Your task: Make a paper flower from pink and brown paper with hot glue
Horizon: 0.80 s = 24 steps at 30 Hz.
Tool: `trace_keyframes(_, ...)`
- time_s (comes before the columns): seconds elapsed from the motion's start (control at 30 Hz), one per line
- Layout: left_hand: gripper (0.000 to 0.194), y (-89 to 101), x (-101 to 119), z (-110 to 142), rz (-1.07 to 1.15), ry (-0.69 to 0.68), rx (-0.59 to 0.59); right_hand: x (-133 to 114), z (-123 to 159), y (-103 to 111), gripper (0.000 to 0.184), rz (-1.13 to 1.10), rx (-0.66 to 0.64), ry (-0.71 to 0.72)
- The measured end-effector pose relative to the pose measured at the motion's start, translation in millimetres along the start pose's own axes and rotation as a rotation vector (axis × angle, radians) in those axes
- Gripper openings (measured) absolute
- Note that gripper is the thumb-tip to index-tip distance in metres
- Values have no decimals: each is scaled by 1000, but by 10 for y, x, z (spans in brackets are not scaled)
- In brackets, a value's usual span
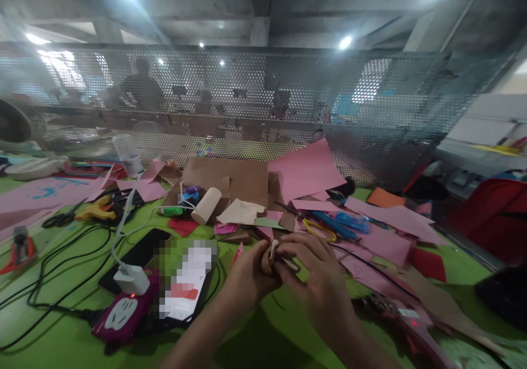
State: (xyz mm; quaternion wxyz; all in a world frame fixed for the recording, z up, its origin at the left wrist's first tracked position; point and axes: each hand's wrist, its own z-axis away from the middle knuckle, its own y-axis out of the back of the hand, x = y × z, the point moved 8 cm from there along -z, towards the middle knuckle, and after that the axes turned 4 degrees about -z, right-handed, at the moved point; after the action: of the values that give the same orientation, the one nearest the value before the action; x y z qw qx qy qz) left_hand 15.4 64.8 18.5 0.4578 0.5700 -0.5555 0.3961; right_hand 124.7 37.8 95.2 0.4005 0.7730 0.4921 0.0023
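My left hand (pixel 252 274) is wrapped around a small brown rounded piece (pixel 267 263), perhaps cardboard. A pale, curled strip (pixel 273 250) shows at the top of that piece. From the other side, my right hand (pixel 315 267) bends its fingers against the strip and the piece, with the fingertips partly hidden. Both hands are over the green table, close in front of me. A phone with a lit screen (pixel 191 275) lies left of my left hand. Beyond the hands are a cream paper piece (pixel 241 212) and a cardboard tube (pixel 207 205).
A purple power strip (pixel 123 317) with a white charger (pixel 132 279) and black cables occupies the left. Yellow-handled scissors (pixel 319 230) and pink paper (pixel 387 248) spread to the right. An open cardboard box (pixel 249 179) stands before a perforated metal screen (pixel 230 111).
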Motion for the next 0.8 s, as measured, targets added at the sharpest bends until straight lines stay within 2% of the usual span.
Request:
trace_keyframes(0.2, 36, 70, 4, 1, 61, -4, 27, -60, -8, -138, 15, -6, -256, -74)
trace_keyframes(0.33, 29, 27, -67, 17, 100, 17, 31, -74, 26, -228, 17, -97, -386, -117)
trace_keyframes(0.47, 22, -31, -31, 39, 278, 22, 31, -24, 22, -254, 21, -104, -390, -138)
trace_keyframes(0.6, 30, 21, -11, -21, 422, 45, 66, 22, 4, -187, 26, -98, -327, -109)
trace_keyframes(0.7, 29, 143, -50, -74, 267, 55, 158, 57, -9, -49, 32, -105, -217, -99)
trace_keyframes(0.8, 25, 171, -38, -93, 184, 31, 161, 10, -13, -10, 30, -58, -204, -28)
